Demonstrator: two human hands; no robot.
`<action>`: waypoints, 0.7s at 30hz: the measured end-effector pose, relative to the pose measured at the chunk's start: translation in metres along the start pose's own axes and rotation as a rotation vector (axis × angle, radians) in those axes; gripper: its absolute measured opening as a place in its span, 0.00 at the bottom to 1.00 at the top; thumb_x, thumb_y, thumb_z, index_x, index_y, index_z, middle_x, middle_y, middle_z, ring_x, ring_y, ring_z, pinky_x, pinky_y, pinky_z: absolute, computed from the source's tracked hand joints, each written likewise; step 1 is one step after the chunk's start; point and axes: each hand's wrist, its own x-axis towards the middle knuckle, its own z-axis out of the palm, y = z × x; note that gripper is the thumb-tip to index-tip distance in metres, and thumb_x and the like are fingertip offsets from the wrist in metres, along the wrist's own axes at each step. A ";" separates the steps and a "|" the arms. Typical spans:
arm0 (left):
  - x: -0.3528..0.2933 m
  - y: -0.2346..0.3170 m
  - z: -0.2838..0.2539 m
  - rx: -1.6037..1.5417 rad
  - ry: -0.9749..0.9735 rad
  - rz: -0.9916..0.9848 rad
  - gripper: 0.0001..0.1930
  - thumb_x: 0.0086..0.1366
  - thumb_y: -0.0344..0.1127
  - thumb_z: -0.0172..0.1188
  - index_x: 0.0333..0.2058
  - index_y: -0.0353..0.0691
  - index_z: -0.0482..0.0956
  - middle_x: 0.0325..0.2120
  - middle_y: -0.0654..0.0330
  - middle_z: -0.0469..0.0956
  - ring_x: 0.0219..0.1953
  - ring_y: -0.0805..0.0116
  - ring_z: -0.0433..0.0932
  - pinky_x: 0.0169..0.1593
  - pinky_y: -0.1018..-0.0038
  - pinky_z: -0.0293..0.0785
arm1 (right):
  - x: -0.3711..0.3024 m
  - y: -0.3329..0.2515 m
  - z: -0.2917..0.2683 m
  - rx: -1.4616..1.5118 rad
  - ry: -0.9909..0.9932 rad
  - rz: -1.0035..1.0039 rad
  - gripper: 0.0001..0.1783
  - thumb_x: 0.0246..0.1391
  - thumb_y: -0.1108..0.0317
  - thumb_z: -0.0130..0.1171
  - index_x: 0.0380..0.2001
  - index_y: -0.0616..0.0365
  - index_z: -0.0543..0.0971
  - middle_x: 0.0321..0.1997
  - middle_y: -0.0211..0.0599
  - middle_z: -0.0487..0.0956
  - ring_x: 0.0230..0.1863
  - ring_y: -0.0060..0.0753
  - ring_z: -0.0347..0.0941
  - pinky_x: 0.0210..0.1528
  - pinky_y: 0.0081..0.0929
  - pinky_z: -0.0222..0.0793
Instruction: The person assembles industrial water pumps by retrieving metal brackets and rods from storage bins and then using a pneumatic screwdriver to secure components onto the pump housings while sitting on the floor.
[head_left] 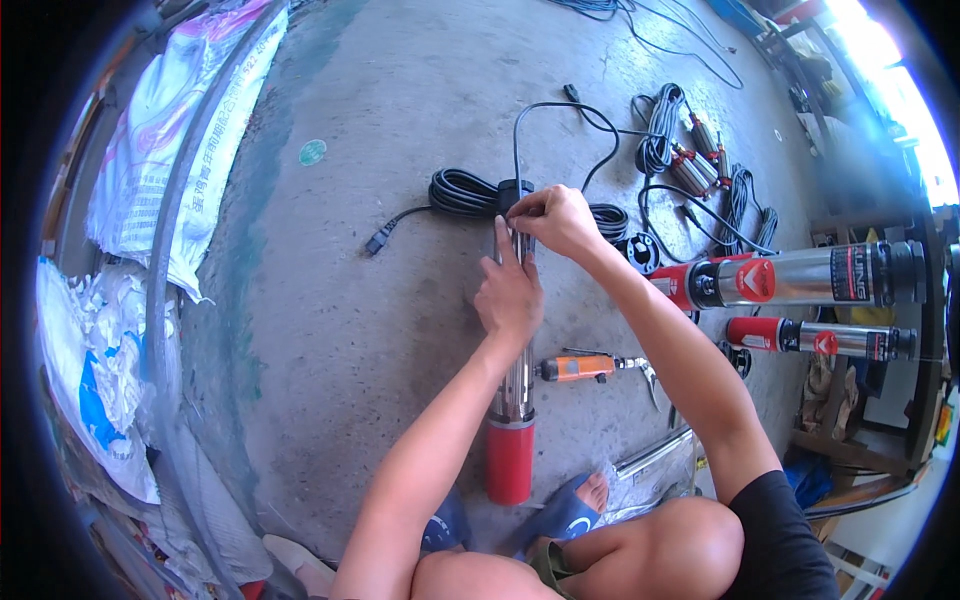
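Note:
A long submersible pump (511, 465) lies on the floor in front of me, its red end near my feet and its black end pointing away. Its steel body runs beneath my hands. My left hand (510, 300) rests on the upper part of the body, fingers apart and index finger stretched toward the black end. Beside that fingertip, my right hand (560, 222) pinches at the pump's upper end; what lies between its fingertips is too small to make out. A black cable (516, 140) rises from this end and loops to the right. Coiled black cable (465, 192) lies alongside.
An orange power tool (575, 369) lies right of the pump. Farther right are two red-and-silver pumps (800, 277), (850, 340), with motor parts (692, 170) and cable coils (660, 130) behind. White sacks (180, 150) line the left side. A shelf (870, 440) stands at right.

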 end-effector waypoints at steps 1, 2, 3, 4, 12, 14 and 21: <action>0.000 0.000 0.000 -0.010 0.004 0.005 0.35 0.72 0.46 0.46 0.72 0.53 0.39 0.39 0.39 0.73 0.35 0.36 0.79 0.42 0.47 0.76 | 0.003 0.000 0.001 -0.011 0.021 0.017 0.11 0.43 0.65 0.66 0.33 0.54 0.87 0.29 0.43 0.84 0.31 0.39 0.83 0.38 0.30 0.77; -0.001 0.000 0.001 -0.014 0.002 0.013 0.35 0.72 0.46 0.46 0.72 0.53 0.39 0.39 0.39 0.73 0.35 0.36 0.79 0.42 0.47 0.76 | 0.003 -0.001 0.002 -0.016 0.044 0.040 0.12 0.43 0.64 0.66 0.33 0.53 0.87 0.29 0.43 0.84 0.31 0.40 0.83 0.39 0.30 0.77; -0.001 0.001 0.001 -0.017 -0.002 0.023 0.35 0.72 0.46 0.46 0.72 0.53 0.39 0.39 0.39 0.73 0.35 0.36 0.79 0.42 0.47 0.76 | 0.002 0.000 0.002 -0.021 0.070 0.066 0.12 0.42 0.64 0.67 0.33 0.53 0.87 0.29 0.43 0.84 0.31 0.40 0.83 0.39 0.30 0.77; -0.001 0.002 0.002 -0.019 -0.004 0.020 0.35 0.72 0.46 0.46 0.72 0.53 0.39 0.39 0.39 0.73 0.35 0.36 0.79 0.42 0.47 0.76 | 0.004 0.007 0.003 -0.049 0.120 0.066 0.14 0.42 0.61 0.70 0.33 0.56 0.87 0.28 0.42 0.84 0.30 0.35 0.83 0.36 0.29 0.77; 0.000 0.003 0.006 -0.030 0.025 0.014 0.34 0.72 0.48 0.45 0.72 0.56 0.43 0.40 0.41 0.73 0.39 0.37 0.78 0.44 0.46 0.72 | -0.026 0.037 -0.004 0.839 0.097 0.392 0.15 0.49 0.59 0.73 0.29 0.61 0.82 0.24 0.25 0.77 0.22 0.17 0.68 0.27 0.17 0.66; 0.000 0.003 0.007 -0.048 0.031 0.010 0.33 0.72 0.48 0.46 0.72 0.56 0.44 0.40 0.42 0.74 0.40 0.37 0.77 0.45 0.46 0.71 | -0.029 0.040 0.000 0.979 0.108 0.368 0.12 0.52 0.66 0.70 0.32 0.65 0.83 0.27 0.30 0.80 0.27 0.19 0.74 0.31 0.17 0.72; 0.001 0.006 0.008 -0.052 0.053 0.035 0.34 0.71 0.48 0.47 0.72 0.56 0.46 0.39 0.42 0.75 0.41 0.38 0.77 0.45 0.48 0.71 | -0.022 0.055 0.021 0.715 0.157 0.243 0.15 0.47 0.68 0.71 0.37 0.65 0.82 0.31 0.33 0.82 0.30 0.19 0.76 0.34 0.20 0.74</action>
